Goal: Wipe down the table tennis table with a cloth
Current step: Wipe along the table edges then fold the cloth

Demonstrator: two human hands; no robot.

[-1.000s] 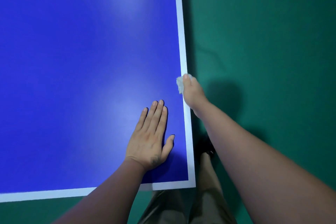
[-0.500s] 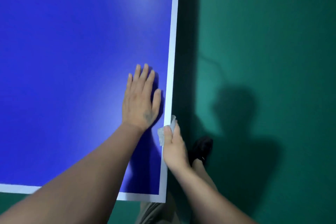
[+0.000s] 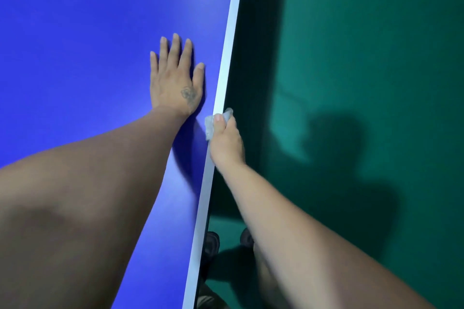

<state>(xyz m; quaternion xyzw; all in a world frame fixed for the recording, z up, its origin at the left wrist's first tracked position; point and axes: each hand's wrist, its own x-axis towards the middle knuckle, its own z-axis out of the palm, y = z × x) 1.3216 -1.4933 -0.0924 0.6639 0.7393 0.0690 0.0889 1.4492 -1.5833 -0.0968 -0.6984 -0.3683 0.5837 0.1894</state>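
I am pinching the cloth (image 3: 209,126) in my right hand (image 3: 227,143), thumb on top and fingers curling over the side, so it is wrapping the white edge line (image 3: 227,63) of the counter (image 3: 75,57). My left hand (image 3: 174,78) is lying spread and flat on the blue top, just beside and slightly ahead of my right hand, bracing me. Judging from this, I am working along the side edge; the blue surface ahead of my left hand is showing a few faint streaks, so I am guessing most of the top is waiting for a proper wipe, though I cannot tell what is already clean. Below my right forearm my dark shoes (image 3: 212,243) are standing on the green floor (image 3: 351,57), close under the counter's rim. Nothing is blocking the edge ahead of the cloth; only my own left arm is crossing the near part of the top
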